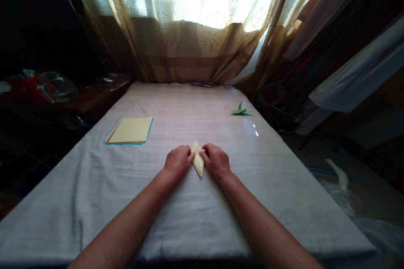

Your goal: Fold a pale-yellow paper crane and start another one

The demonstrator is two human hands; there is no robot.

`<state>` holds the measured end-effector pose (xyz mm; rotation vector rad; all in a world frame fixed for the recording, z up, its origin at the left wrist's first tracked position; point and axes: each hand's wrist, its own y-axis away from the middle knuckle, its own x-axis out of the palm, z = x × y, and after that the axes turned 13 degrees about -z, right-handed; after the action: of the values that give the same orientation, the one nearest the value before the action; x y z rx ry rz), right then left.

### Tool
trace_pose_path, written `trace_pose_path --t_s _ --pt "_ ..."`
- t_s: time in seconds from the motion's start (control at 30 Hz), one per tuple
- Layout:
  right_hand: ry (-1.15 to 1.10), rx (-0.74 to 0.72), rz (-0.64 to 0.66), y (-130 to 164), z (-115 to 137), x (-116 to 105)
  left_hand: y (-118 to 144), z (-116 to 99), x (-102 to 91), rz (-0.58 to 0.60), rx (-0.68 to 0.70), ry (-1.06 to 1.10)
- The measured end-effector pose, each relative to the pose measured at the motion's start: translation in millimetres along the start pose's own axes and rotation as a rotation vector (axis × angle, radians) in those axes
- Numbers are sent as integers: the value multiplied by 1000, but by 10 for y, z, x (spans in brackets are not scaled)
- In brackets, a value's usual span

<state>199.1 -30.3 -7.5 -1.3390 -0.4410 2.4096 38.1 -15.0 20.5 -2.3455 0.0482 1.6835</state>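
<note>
On pale cloth [189, 222], left fingers [191, 156] and right fingers [205, 157] touch folded paper [198, 163].

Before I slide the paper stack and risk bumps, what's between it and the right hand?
Head view: some tablecloth, the left hand, then folded cream paper.

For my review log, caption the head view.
Both hands hold a folded cream paper; a paper stack and green folded figure lie beyond.
</note>
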Motion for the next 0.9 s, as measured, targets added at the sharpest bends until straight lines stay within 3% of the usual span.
trace_pose_path --t_s 0.2,0.43,0.7,0.9 --pt "73 -53 11 12 20 -7 84 12 -35 -56 89 25" --pt "94 -98 21 12 15 -6 96 134 70 -117 473 141" --pt "24 -169 55 50 -56 -89 33 222 134 -34 524 26" --pt "-24 -384 37 140 -168 -144 5 277 82 85 509 5"
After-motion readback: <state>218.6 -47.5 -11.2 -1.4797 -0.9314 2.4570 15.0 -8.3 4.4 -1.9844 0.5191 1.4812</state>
